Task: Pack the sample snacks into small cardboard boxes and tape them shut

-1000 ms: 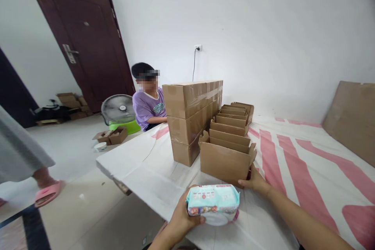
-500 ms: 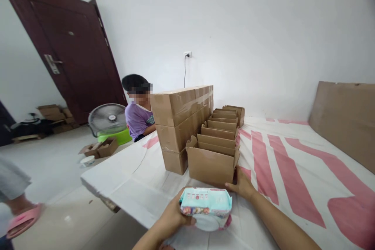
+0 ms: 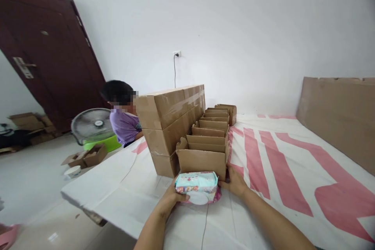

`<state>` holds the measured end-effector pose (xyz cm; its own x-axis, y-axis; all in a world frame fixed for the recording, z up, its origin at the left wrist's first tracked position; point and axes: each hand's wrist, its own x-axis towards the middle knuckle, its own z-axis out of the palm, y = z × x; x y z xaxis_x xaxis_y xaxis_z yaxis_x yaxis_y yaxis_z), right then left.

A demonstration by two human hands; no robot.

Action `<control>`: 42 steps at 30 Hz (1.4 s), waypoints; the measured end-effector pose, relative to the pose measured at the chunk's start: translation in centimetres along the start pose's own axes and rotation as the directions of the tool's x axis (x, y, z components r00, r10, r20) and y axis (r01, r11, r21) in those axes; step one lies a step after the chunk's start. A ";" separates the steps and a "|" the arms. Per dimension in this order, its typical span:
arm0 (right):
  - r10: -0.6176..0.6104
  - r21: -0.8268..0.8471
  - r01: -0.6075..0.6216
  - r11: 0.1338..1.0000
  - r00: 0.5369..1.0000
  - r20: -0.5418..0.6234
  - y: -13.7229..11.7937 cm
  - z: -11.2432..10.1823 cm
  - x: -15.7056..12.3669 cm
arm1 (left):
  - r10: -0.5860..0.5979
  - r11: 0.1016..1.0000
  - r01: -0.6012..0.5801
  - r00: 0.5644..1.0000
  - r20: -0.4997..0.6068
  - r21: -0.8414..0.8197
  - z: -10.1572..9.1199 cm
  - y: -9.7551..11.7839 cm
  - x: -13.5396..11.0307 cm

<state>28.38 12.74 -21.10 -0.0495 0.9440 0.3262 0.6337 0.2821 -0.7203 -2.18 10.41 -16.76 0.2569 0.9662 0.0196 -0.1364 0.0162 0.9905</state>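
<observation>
In my left hand (image 3: 173, 196) is a soft pack of wet wipes (image 3: 191, 181), pale turquoise with a pink end and a white lid. My fingers grip its left end. The pack is held just in front of the nearest open cardboard box (image 3: 202, 161); whether they touch I cannot tell. My right hand (image 3: 234, 181) grips that box at its lower right corner, thumb at the front and fingers along the side. Behind it, several more open cardboard boxes (image 3: 215, 114) stand in a row.
Taped closed cartons (image 3: 164, 113) are stacked left of the row. A white and pink sheet (image 3: 281, 203) covers the table. A large cardboard panel (image 3: 336, 117) stands at right. Beyond the cartons sits a person (image 3: 124, 125), near a fan (image 3: 98, 125) on the floor.
My left hand has carried the wipes pack forward, closer to the front box. My right hand stays at the box's corner. The camera has turned slightly right.
</observation>
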 end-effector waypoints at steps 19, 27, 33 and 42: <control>0.041 -0.020 -0.040 0.999 0.998 0.038 -1.2 -0.4 -0.3 | 0.011 0.999 -0.011 1.000 0.004 -0.035 0.9 -0.3 0.5; 0.052 0.128 -0.064 0.990 0.995 0.088 0.3 -1.1 0.7 | -0.008 0.998 0.005 0.999 -0.054 -0.070 0.3 -1.8 1.5; 0.171 0.236 -0.181 0.955 0.983 0.062 5.6 -6.4 7.1 | -0.024 0.999 0.020 0.994 -0.106 -0.042 -2.2 -5.3 3.7; 0.461 0.148 -0.440 0.886 0.871 -0.169 8.9 -6.0 19.3 | -0.168 0.985 0.160 0.978 -0.127 -0.067 -2.0 -6.7 4.6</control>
<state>37.73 32.47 -17.53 0.3792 0.9237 0.0552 0.4688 -0.1404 -0.8721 -2.04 15.22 -23.62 0.1524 0.9746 -0.1642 -0.1575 0.1880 0.9695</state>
